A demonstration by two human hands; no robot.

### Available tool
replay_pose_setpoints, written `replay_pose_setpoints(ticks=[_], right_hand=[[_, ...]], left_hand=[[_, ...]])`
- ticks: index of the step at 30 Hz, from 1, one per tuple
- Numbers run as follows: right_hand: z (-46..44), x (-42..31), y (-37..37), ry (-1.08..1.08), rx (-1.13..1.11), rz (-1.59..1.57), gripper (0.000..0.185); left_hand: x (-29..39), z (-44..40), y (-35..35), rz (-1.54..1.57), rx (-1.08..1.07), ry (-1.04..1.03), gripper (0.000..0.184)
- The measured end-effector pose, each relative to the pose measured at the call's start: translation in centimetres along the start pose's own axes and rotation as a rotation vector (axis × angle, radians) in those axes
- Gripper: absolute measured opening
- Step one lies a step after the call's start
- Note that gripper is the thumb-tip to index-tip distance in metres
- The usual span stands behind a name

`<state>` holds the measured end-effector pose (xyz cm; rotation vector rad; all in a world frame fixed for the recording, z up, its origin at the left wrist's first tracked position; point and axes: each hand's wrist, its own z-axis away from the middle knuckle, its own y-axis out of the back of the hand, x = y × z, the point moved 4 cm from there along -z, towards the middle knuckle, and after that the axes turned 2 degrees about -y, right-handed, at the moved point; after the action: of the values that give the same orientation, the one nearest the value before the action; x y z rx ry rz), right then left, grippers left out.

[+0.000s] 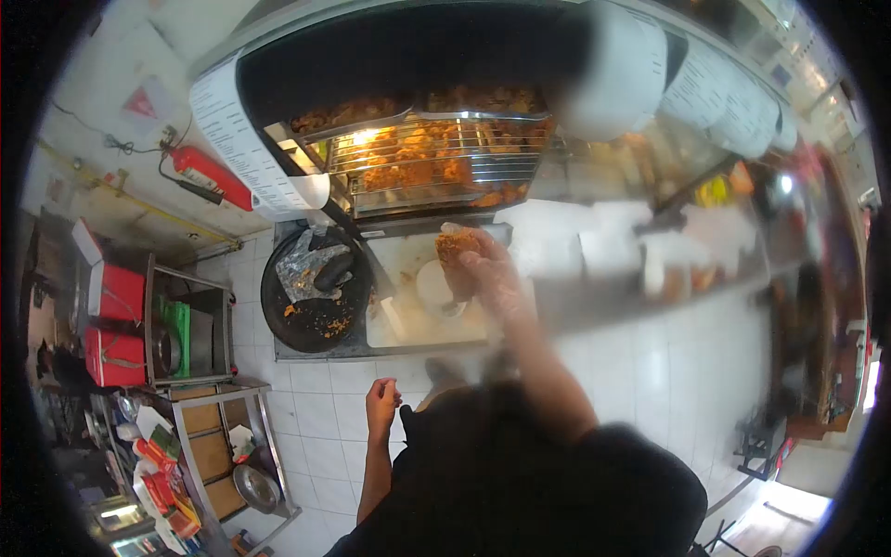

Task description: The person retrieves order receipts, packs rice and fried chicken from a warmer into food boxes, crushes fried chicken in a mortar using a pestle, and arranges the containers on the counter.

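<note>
- Right hand (490,271) pinches a rough, golden-brown breaded piece of food (456,263) between thumb and fingers, its grip closed around the piece
- That piece is held above a pale rectangular board (469,327)
- Left hand (381,403) hangs over the white tiled floor (320,379), fingers loosely curled; cannot tell whether it holds anything
- Left of the board sits a round black pan (270,311) with orange-brown crumbs (336,325)
- Beyond the board, a silvery wire rack (497,174) bears browned pieces (399,174)

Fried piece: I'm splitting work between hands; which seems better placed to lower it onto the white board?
Probably the right hand: it grips the fried piece over the white board, while the left hand is nearer the body.
</note>
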<state>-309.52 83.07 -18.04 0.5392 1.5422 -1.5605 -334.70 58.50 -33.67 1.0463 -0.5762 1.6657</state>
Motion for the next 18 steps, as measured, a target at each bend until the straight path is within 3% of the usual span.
replay_pose_setpoints(ticks=[8,11,13,14,17,18], right_hand=[[0.7,-2.2,3.0,0.032,0.131,-0.142,0.035],[0.1,-2.3,4.6,0.187,0.122,0.027,0.029],[0.6,-2.7,4.6,-0.090,0.092,-0.281,0.028],[-0.2,-1.6,5.9,-0.124,0.069,-0.338,0.034],[0.9,-0.4,8.6,-0.167,0.114,-0.094,0.042],[1.2,-0.4,8.7,-0.189,0.103,-0.175,0.050]], left_hand=[[0.3,-0.9,-2.3,-0.068,-0.080,-0.028,0.022],[0.8,-0.5,-2.9,-0.074,-0.071,-0.012,0.020],[0.6,-0.4,-3.0,-0.082,-0.064,-0.004,0.019],[0.5,-0.4,-3.0,-0.068,-0.079,0.012,0.019],[0.4,0.3,-2.9,-0.037,-0.078,0.017,0.019],[0.4,0.5,-2.8,-0.034,-0.066,0.023,0.019]])
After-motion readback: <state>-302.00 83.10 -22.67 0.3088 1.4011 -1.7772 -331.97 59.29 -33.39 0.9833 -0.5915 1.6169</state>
